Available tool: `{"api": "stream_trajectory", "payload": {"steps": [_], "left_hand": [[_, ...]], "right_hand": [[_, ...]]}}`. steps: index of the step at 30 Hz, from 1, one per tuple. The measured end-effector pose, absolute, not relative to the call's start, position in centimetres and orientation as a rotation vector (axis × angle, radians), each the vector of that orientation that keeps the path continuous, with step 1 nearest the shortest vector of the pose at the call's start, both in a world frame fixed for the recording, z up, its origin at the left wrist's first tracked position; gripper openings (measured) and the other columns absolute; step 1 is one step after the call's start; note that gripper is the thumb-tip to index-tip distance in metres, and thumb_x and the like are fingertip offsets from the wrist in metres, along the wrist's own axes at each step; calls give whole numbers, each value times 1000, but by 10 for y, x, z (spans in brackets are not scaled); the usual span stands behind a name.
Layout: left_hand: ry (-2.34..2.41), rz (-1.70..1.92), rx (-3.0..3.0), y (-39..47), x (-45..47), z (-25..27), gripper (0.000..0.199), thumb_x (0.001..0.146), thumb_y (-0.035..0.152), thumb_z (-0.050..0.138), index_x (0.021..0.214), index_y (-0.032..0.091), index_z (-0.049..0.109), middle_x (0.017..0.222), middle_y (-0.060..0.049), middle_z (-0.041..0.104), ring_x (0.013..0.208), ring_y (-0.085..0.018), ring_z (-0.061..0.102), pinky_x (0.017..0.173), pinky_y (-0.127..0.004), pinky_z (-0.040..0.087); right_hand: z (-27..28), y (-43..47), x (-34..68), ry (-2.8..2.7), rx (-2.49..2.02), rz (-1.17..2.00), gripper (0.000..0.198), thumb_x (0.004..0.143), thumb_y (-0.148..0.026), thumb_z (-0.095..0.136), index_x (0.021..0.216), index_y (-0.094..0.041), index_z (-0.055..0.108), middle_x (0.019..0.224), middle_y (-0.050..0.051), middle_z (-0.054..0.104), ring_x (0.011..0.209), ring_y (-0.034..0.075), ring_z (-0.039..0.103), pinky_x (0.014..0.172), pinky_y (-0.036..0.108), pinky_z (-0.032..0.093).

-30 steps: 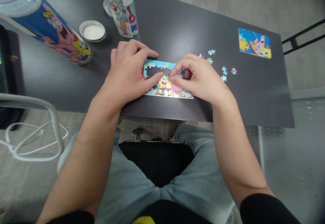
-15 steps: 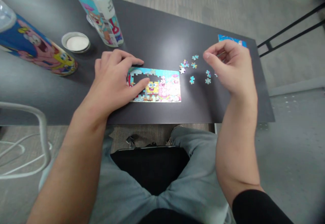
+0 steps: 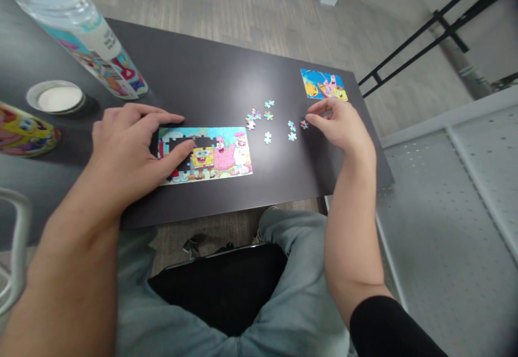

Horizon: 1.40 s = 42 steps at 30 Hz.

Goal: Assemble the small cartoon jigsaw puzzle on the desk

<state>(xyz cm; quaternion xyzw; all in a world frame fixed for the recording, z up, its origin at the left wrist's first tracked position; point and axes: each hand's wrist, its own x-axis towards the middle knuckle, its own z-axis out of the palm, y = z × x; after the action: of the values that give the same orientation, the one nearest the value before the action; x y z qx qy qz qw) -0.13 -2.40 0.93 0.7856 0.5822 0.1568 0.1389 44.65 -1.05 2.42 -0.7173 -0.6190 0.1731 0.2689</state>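
Note:
My left hand point(image 3: 131, 149) lies spread over the left end of a cartoon jigsaw puzzle point(image 3: 224, 157), its thumb across the picture and its index finger stretched beyond the top edge. A dark gap shows in the puzzle's left half around the thumb. My right hand point(image 3: 338, 125) hovers low on the right, thumb and index finger pinched together; whatever is between the tips is too small to make out. Just by those tips lies a puzzle piece point(image 3: 304, 124). Several loose pieces point(image 3: 267, 137) are scattered between the puzzle and my right hand.
A blue picture card point(image 3: 324, 84) lies near the table's far right corner. On the left stand a clear printed tube point(image 3: 109, 65), a white round lid point(image 3: 56, 98) and a second printed tube point(image 3: 26, 133). The table's front edge runs just above my lap.
The view has shifted right, showing more of the card. My right hand has come down from above the table to beside the loose pieces. My left hand stays on the puzzle.

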Motion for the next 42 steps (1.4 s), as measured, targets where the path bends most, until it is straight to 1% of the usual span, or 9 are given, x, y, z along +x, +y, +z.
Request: {"api": "stream_trajectory", "payload": {"steps": [4, 8, 17, 20, 24, 27, 30, 34, 42], "left_hand": [[1687, 463, 2270, -23, -3, 8, 80, 116, 85, 48, 159, 26, 82, 170, -25, 76, 168, -58, 61, 139, -82, 48], [1680, 458, 2264, -24, -1, 10, 84, 117, 82, 47, 160, 19, 83, 168, -29, 75, 168, -61, 61, 140, -84, 46], [1699, 439, 2251, -27, 1, 13, 77, 116, 75, 51, 160, 21, 83, 169, -24, 75, 165, -56, 61, 139, -78, 46], [1697, 450, 2215, -27, 3, 14, 78, 111, 76, 55, 158, 22, 84, 169, -24, 75, 166, -58, 61, 138, -79, 45], [1660, 557, 2072, -28, 6, 16, 76, 91, 80, 70, 151, 38, 90, 166, -13, 76, 170, -60, 55, 137, -83, 36], [1641, 600, 2009, -29, 8, 18, 76, 84, 84, 70, 142, 40, 91, 160, -11, 76, 169, -59, 52, 136, -84, 32], [1644, 612, 2016, -30, 10, 20, 75, 84, 89, 69, 136, 39, 91, 150, -11, 78, 163, -56, 53, 135, -82, 34], [1645, 621, 2033, -31, 11, 21, 70, 87, 87, 70, 135, 40, 90, 143, -13, 78, 159, -56, 55, 136, -81, 35], [1640, 590, 2103, -33, 7, 17, 67, 98, 80, 66, 146, 40, 87, 153, -13, 77, 160, -54, 56, 138, -79, 40]], "right_hand": [[28, -17, 453, -1678, -2004, 589, 19, 87, -30, 102, 101, -25, 91, 102, 6, 88, 84, 24, 74, 89, 46, 63], [21, -14, 449, -1694, -1968, 661, 14, 92, -31, 100, 97, -26, 88, 92, 4, 85, 81, 23, 71, 84, 43, 60], [14, -3, 377, -1936, -1642, 479, 14, 105, -26, 90, 119, -29, 89, 117, 5, 80, 91, 24, 69, 101, 49, 66], [15, -5, 349, -2046, -1567, 517, 14, 105, -26, 93, 116, -32, 88, 119, 5, 80, 97, 27, 72, 106, 52, 67], [17, -8, 339, -2091, -1529, 541, 11, 103, -24, 94, 107, -30, 85, 121, 7, 80, 101, 29, 74, 112, 56, 66], [20, -7, 343, -2108, -1534, 578, 12, 102, -29, 97, 102, -29, 85, 117, 7, 78, 99, 29, 72, 110, 55, 67], [17, -4, 344, -2072, -1547, 565, 7, 108, -25, 90, 112, -30, 87, 116, 6, 77, 97, 27, 71, 107, 52, 67], [8, 0, 338, -2038, -1572, 542, 21, 111, -19, 85, 128, -31, 89, 124, 7, 76, 100, 27, 74, 108, 53, 66], [12, 1, 344, -1985, -1576, 623, 16, 101, -19, 92, 109, -29, 81, 120, 7, 83, 96, 26, 73, 104, 50, 68]]}}
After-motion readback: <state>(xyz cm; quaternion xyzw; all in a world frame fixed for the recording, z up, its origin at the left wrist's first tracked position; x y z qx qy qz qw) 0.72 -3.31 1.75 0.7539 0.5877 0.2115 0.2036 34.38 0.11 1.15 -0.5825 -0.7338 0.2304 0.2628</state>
